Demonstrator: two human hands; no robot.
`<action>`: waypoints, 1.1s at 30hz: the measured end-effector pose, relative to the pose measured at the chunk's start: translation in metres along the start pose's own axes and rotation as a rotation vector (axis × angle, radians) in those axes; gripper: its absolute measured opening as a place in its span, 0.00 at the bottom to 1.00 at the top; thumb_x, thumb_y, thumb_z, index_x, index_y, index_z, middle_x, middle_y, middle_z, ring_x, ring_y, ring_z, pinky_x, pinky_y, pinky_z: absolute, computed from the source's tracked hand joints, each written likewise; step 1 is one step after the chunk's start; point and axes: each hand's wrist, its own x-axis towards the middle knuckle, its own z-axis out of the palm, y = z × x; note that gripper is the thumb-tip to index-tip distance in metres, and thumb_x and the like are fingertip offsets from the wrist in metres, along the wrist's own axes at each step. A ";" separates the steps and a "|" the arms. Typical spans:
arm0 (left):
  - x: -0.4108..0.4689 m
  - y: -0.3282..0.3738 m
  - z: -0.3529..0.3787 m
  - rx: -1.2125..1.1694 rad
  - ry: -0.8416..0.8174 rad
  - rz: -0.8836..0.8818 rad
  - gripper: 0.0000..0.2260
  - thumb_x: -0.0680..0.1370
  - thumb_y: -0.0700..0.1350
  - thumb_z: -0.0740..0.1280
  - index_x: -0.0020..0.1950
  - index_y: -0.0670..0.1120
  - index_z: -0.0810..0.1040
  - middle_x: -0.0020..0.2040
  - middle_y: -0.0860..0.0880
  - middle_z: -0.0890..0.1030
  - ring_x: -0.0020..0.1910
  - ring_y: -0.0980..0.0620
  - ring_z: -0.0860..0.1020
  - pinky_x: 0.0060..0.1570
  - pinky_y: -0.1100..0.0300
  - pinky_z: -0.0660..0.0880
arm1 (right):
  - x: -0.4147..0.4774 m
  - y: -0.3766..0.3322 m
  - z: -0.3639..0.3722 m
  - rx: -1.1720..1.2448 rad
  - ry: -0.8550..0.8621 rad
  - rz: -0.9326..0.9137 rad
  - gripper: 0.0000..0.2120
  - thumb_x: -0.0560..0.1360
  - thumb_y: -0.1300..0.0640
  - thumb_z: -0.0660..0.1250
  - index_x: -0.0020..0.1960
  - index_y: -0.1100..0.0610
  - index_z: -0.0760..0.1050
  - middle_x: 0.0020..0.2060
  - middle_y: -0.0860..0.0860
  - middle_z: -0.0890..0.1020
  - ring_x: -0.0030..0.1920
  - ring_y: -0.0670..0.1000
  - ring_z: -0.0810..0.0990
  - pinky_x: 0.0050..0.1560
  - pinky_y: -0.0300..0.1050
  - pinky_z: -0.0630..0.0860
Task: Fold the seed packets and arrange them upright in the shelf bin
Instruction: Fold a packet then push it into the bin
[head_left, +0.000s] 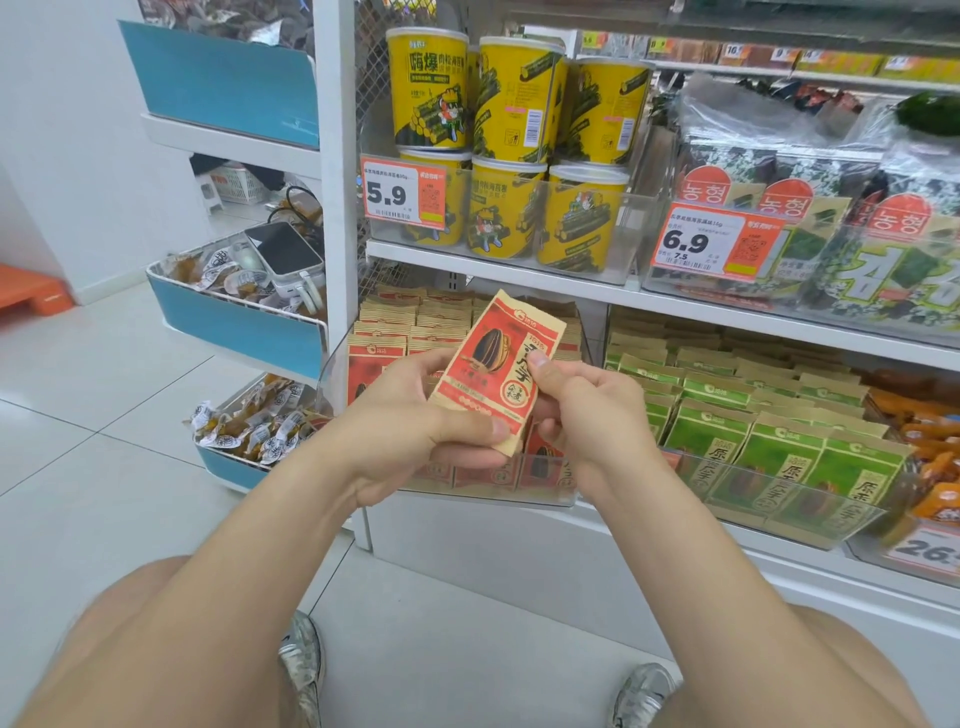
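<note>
Far on the left I see blue trays (239, 327) on the side of the shelf, full of small wrapped snacks (249, 426). Next comes my left grip (415, 431). It holds the low end of the seed packet (498, 364): the thumb lies across the front near the bottom edge and the fingers curl round behind. The seed packet is red and tan with a big dark seed on it. It is up in the air, tipped so its top leans to the right, and it looks flat. Right behind it, on the low shelf, is the clear shelf bin (332, 374), and rows of red packets (384, 322) just like it stand in there. Above the bin, yellow tubs (509, 104) sit on the next shelf up, with a price tag (402, 192) that says 5.9. My right grip (597, 415) pinches the right edge of the seed packet, thumb on the front and the other fingers curled behind. Further right, green packets (727, 431) stand in their own clear bin, and bags of seaweed (779, 171) sit on the shelf above them. At the far right edge are orange packs (935, 452).
</note>
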 end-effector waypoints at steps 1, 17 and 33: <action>0.000 0.000 0.001 -0.022 0.011 -0.004 0.25 0.75 0.27 0.75 0.69 0.44 0.78 0.56 0.41 0.88 0.53 0.40 0.89 0.42 0.53 0.87 | 0.000 -0.001 0.000 0.019 -0.005 0.005 0.10 0.82 0.55 0.74 0.55 0.62 0.84 0.44 0.56 0.90 0.37 0.48 0.85 0.31 0.37 0.74; -0.002 0.009 -0.045 0.563 0.487 0.274 0.07 0.78 0.48 0.80 0.54 0.53 0.86 0.39 0.54 0.89 0.39 0.57 0.87 0.42 0.58 0.84 | -0.004 0.004 0.030 -0.062 -0.086 -0.419 0.32 0.76 0.67 0.78 0.71 0.52 0.65 0.50 0.54 0.89 0.49 0.52 0.90 0.53 0.60 0.87; 0.010 -0.010 -0.147 1.398 0.202 0.039 0.14 0.81 0.40 0.71 0.59 0.57 0.89 0.55 0.55 0.87 0.54 0.49 0.82 0.58 0.54 0.79 | 0.037 0.035 0.108 -0.823 -0.316 -0.881 0.27 0.80 0.58 0.74 0.73 0.44 0.67 0.58 0.45 0.83 0.54 0.47 0.81 0.57 0.50 0.77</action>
